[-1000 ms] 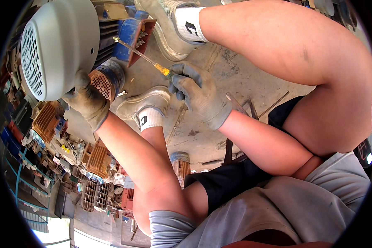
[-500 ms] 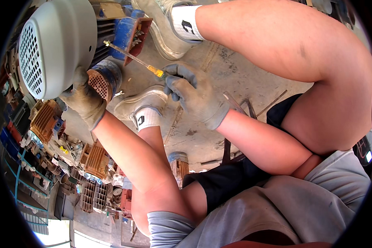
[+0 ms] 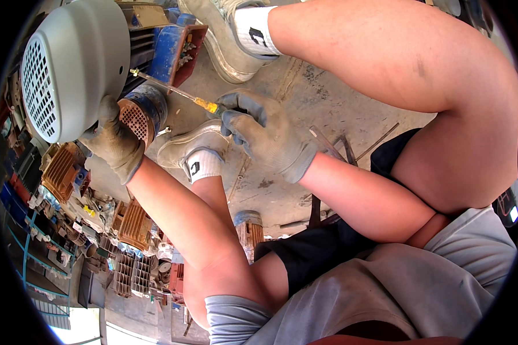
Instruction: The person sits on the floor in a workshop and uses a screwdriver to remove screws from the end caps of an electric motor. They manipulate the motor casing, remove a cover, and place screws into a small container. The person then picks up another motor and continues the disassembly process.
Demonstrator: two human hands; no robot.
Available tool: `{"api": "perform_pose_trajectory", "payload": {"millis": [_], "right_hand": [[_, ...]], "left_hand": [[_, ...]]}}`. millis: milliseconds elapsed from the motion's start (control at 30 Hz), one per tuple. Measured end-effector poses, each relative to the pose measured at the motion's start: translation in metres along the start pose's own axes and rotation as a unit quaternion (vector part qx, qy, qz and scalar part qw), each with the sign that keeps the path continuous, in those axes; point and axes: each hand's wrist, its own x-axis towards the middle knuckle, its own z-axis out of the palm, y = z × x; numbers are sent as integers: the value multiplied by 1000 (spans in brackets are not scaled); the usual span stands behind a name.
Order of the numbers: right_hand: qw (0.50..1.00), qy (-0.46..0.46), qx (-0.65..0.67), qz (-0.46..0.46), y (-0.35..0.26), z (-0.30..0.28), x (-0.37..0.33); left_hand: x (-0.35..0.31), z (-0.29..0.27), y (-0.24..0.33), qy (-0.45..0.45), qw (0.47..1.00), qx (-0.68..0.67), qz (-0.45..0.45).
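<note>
A grey motor fan cover (image 3: 92, 63) with a grid of holes in its end stands at upper left, against the finned blue motor body (image 3: 166, 54). My gloved left hand (image 3: 116, 138) grips the cover's lower side, thumb on its outer face, the other fingers partly hidden beneath. In my gloved right hand (image 3: 265, 129) is a screwdriver (image 3: 204, 104) with a yellow handle and a long thin shaft, pinched between thumb and fingers. A small brass-coloured piece, seemingly a screw (image 3: 134, 72), sits at its tip, close to a dark hole near the cover's rim.
An open reddish terminal box (image 3: 189, 57) with bolts projects from the motor. Below it is another round motor end with a grille (image 3: 137, 119). My shoes (image 3: 193, 144) flank the work on the concrete floor. Several rusty finned motor housings (image 3: 60, 169) crowd the left side.
My right hand has moved slightly left, bringing the screwdriver tip nearer the hole in the cover. The cover and my left hand have shifted a little left and down in view.
</note>
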Motion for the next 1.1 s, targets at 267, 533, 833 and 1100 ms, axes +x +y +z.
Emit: {"api": "perform_pose_trajectory", "payload": {"millis": [267, 533, 833, 1100], "right_hand": [[999, -14, -46, 0, -8, 0, 1], [999, -34, -42, 0, -17, 1, 2], [1000, 6, -26, -7, -24, 4, -6], [983, -50, -172, 43, -94, -7, -25]], "left_hand": [[2, -2, -3, -16, 999, -40, -7], [1, -5, -2, -19, 999, -26, -15], [2, 2, 2, -15, 999, -43, 1], [0, 1, 3, 1, 1000, -28, -13]]}}
